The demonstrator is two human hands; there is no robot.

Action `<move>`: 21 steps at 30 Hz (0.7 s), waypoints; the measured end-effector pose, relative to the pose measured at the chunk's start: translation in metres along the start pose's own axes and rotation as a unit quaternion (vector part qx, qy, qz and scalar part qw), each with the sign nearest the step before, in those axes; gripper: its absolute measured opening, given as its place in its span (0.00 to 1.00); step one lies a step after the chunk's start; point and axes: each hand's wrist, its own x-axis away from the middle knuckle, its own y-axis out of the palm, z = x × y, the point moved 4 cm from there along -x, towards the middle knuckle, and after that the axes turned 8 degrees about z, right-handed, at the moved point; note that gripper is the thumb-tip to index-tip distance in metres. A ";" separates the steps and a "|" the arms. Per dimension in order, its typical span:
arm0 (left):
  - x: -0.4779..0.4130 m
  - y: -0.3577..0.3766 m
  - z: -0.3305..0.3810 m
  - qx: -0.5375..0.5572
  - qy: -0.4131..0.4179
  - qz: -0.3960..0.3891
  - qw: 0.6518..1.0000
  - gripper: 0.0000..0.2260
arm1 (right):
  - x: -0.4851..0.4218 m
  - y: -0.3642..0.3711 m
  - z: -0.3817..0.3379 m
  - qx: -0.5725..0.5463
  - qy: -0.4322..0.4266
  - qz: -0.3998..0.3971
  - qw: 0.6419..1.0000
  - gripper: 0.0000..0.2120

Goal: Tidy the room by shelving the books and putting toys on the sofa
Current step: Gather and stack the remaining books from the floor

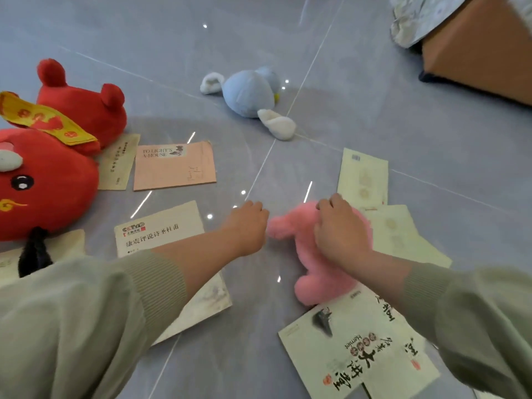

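A pink plush toy (319, 272) lies on the grey floor among scattered books. My right hand (339, 228) grips its back from above. My left hand (249, 226) is curled at the toy's left end, touching its fluffy tip; whether it holds the tip I cannot tell. Books around it: a pink one (175, 167), a cream one (161, 228) under my left forearm, pale green ones (362, 177) to the right, and one with black calligraphy (357, 347) near me. A blue plush (250, 93) lies farther off. A red plush (43, 180) sits at the left.
A second red plush with round ears (83, 105) sits behind the first, partly on a cream book (118, 162). The brown sofa base (478, 47) with a patterned cloth (420, 18) stands at the top right. Shiny grey floor tiles (172, 38) stretch between.
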 end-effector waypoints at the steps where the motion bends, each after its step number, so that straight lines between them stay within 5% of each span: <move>1: -0.007 -0.003 0.013 0.005 0.017 0.008 1.000 0.16 | 0.002 -0.005 0.021 0.008 0.057 0.027 0.998 0.13; 4: -0.024 -0.010 0.058 0.085 0.071 0.051 0.993 0.26 | 0.019 -0.003 0.097 -0.097 0.321 -0.005 0.942 0.16; 7: -0.032 -0.007 0.098 0.091 0.123 0.024 0.988 0.39 | 0.040 0.020 0.132 -0.382 0.487 -0.119 0.777 0.14; 9: -0.036 0.004 0.116 0.057 0.116 -0.010 0.992 0.44 | 0.047 0.033 0.131 -0.494 0.485 -0.157 0.705 0.12; 12: -0.044 0.012 0.122 0.044 0.059 0.020 0.997 0.43 | 0.037 0.049 0.129 -0.538 0.442 -0.147 0.703 0.13; 17: -0.048 0.011 0.099 -0.006 -0.047 0.086 0.995 0.37 | 0.004 0.065 0.109 -0.635 0.412 -0.165 0.632 0.17; 21: -0.053 0.000 0.068 0.016 -0.110 0.137 0.984 0.35 | -0.024 0.061 0.089 -0.628 0.323 -0.227 0.671 0.18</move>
